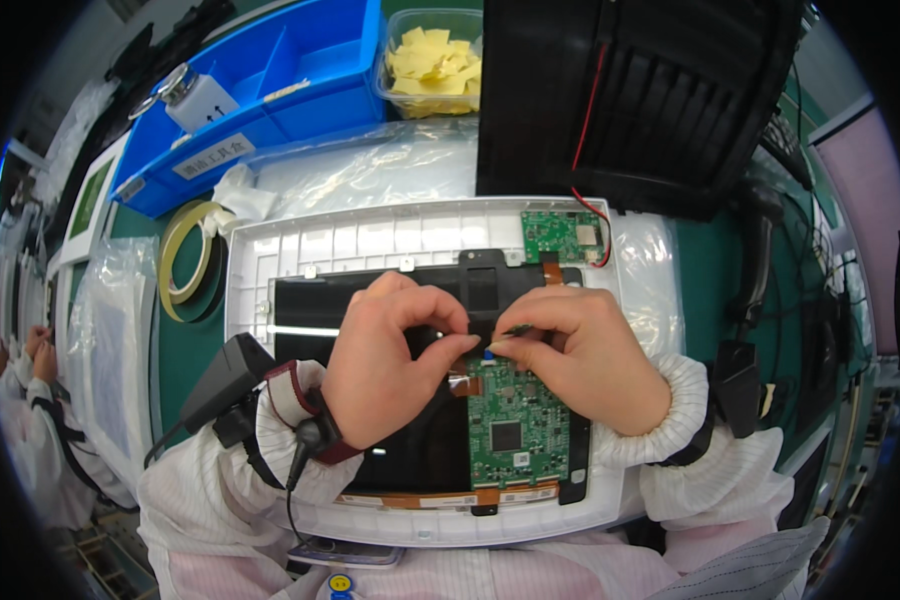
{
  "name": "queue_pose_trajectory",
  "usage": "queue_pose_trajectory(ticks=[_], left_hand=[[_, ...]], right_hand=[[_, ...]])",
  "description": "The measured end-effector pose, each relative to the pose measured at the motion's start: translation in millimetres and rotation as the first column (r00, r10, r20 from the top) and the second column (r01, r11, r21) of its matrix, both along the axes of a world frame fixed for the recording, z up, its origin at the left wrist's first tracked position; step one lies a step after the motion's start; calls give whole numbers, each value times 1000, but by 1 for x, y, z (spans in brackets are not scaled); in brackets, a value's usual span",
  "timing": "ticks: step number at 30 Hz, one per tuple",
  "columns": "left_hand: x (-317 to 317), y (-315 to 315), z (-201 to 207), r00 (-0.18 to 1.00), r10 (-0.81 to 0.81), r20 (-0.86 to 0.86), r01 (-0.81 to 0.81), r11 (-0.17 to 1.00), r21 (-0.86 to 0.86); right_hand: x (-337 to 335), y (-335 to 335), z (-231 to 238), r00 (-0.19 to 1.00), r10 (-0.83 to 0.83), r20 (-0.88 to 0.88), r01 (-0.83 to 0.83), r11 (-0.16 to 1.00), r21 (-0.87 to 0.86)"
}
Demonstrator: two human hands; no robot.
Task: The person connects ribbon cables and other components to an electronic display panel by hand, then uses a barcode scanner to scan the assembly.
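Note:
A white plastic housing (260, 250) lies in front of me with a black panel (315, 340) inside it. On the panel sits a large green circuit board (545, 430) with a dark square chip. My left hand (390, 360) is closed in a pinch above the board's upper edge; what its fingertips hold, if anything, is hidden. Close beside it, my right hand (580, 345) pinches a small dark green piece (517, 330), mostly covered by the fingers. A small blue tab (489, 353) shows just below the fingertips. Orange flat cables (465, 385) run by the board.
A smaller green board (560, 236) with a red-black wire sits at the housing's upper right. Behind stand a black ribbed case (660, 100), a blue divided bin (270, 110) and a tub of yellow scraps (435, 100). Tape rolls (175, 275) lie left, a handheld scanner (760, 250) right.

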State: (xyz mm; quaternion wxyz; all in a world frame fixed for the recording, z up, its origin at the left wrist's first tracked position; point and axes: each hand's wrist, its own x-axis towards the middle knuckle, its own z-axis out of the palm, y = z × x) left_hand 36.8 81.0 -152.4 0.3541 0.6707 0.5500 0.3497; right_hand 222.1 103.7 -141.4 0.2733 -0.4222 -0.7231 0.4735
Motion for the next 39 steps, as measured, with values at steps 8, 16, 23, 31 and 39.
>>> queue_pose_trajectory(ticks=[8, 16, 23, 31, 39], left_hand=[[0, 0, 0, 1000, -4, 2, 4, 1000, 8], [-9, 1, 17, 997, -73, 8, 72, 997, 41], [-14, 0, 16, 989, -94, 116, 91, 995, 32], [-9, -3, 12, 958, -27, 286, 58, 993, -101], [-11, -2, 30, 982, -18, 186, 48, 987, -156]], right_hand=[[0, 1, -3, 1000, 2, -12, -1, 1000, 24], [0, 1, -1, 1000, -7, -26, 7, 1000, -4], [1, -1, -3, 999, -3, -36, 6, 998, 67], [1, 0, -3, 999, -1, -48, 4, 997, 72], [0, 2, 0, 1000, 7, -14, -6, 995, 99]])
